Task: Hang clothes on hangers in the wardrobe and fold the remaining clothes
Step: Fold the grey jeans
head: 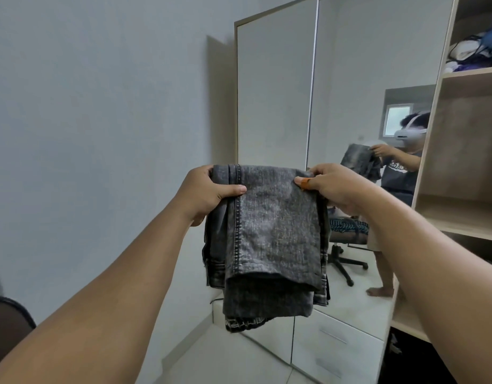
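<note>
A pair of dark grey washed jeans (269,239) hangs folded in several layers in front of me, held up in the air. My left hand (208,192) grips its top left corner, thumb laid across the front of the fabric. My right hand (330,187) pinches the top right corner, thumb on the front; an orange band shows on the thumb. The wardrobe (466,167) stands open to the right with bare wooden shelves. No hanger shows in view.
Mirrored wardrobe doors (275,92) stand straight ahead and reflect a person, an office chair and a window. A heap of clothes and bags (477,54) fills the top right shelf. A dark chair (9,325) is at the lower left. White floor tiles lie below.
</note>
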